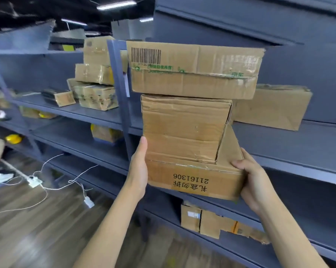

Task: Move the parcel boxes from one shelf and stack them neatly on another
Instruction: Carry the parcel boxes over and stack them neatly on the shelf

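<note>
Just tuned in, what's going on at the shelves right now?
A person is carrying a stack of three brown cardboard parcel boxes in front of the dark blue metal shelving. The left hand lies flat against the side of the bottom printed box; the right hand grips its other end. A creased middle box and a wide barcoded top box ride on it.

White cables (47, 182) (tangled) on floor (37, 229)

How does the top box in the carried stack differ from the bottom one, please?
The top box is wide and flat, with a barcode and green print; the bottom box is narrower, with black upside-down print. Only the bottom box is held, between left hand and right hand. Both are worn brown cardboard.
</note>
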